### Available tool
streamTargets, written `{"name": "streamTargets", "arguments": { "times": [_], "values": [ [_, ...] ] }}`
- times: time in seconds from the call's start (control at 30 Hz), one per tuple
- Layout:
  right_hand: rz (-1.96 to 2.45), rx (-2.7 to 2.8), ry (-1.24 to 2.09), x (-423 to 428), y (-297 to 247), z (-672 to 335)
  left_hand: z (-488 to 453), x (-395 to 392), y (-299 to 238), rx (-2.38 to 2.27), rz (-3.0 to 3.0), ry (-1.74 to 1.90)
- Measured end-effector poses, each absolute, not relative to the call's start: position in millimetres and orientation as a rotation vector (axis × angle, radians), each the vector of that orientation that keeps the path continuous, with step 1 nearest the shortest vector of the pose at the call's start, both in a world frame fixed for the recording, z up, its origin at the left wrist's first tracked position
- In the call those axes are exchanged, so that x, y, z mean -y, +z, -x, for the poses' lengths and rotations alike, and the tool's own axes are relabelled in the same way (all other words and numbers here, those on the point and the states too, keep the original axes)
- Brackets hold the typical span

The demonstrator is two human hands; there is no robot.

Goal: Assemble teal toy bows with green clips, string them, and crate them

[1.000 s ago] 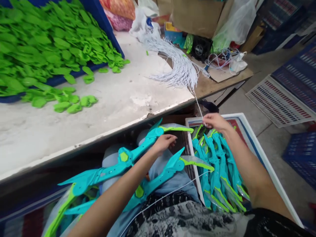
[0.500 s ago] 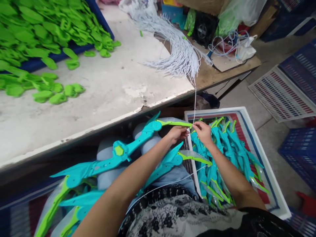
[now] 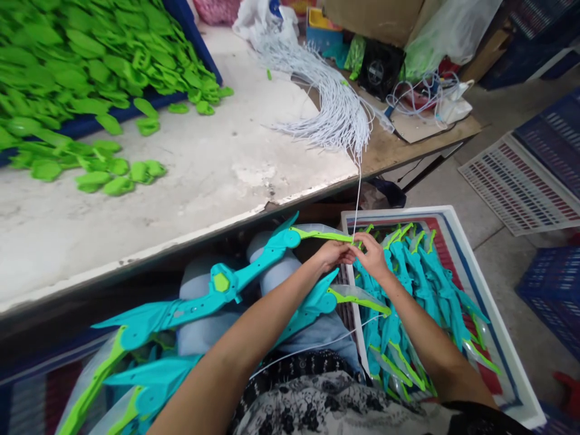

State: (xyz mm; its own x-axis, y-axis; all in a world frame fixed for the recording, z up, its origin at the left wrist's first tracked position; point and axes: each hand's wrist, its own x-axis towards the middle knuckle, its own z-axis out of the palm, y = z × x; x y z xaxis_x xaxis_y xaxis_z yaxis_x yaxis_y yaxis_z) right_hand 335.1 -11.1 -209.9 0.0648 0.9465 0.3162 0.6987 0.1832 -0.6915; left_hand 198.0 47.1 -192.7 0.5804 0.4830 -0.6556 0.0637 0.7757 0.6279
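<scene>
Across my lap lies a turquoise toy bow (image 3: 194, 305) with lime-green, clear-edged limbs. Its right limb tip (image 3: 333, 237) ends at my two hands, which meet there. My left hand (image 3: 335, 255) is closed on that tip, its fingers curled beneath it. Pinched in my right hand (image 3: 371, 257) is a white cord (image 3: 358, 193) that runs up to the bundle on the table. The exact contact between cord and tip is hidden by my fingers. A second toy bow (image 3: 308, 311) lies nearer my body, partly under my left forearm, with a white string at its tip.
A white crate (image 3: 487, 302) at my right holds several similar bows. On the worktable (image 3: 203, 175) lie a bundle of white cords (image 3: 338, 103), a blue tray (image 3: 206, 45) heaped with green pieces, and a black fan (image 3: 380, 69). Blue crates (image 3: 550, 290) stand on the floor.
My hands have come closer together at the bow's tip, with the left fingers now meeting the right. The view has shifted slightly; the bows stay in place.
</scene>
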Motion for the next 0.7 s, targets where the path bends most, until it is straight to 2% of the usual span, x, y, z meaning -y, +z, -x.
{"name": "streamTargets", "arguments": {
  "times": [0.17,0.3,0.5,0.6,0.7],
  "values": [
    [1.682,1.666,0.393,26,-213,-337,-158,-37,-177,-1.043,-0.838,0.292],
    [1.718,1.664,0.380,36,-210,-341,-58,-26,-141,-1.021,-0.994,0.387],
    [1.769,1.633,0.369,37,-209,-348,88,8,-67,-1.364,-0.560,1.030],
    [1.797,1.630,0.373,29,-207,-347,104,39,-46,-1.445,-0.342,1.343],
    [1.868,1.644,0.332,17,-206,-344,101,64,-46,-1.300,-0.224,1.440]
  ]
}}
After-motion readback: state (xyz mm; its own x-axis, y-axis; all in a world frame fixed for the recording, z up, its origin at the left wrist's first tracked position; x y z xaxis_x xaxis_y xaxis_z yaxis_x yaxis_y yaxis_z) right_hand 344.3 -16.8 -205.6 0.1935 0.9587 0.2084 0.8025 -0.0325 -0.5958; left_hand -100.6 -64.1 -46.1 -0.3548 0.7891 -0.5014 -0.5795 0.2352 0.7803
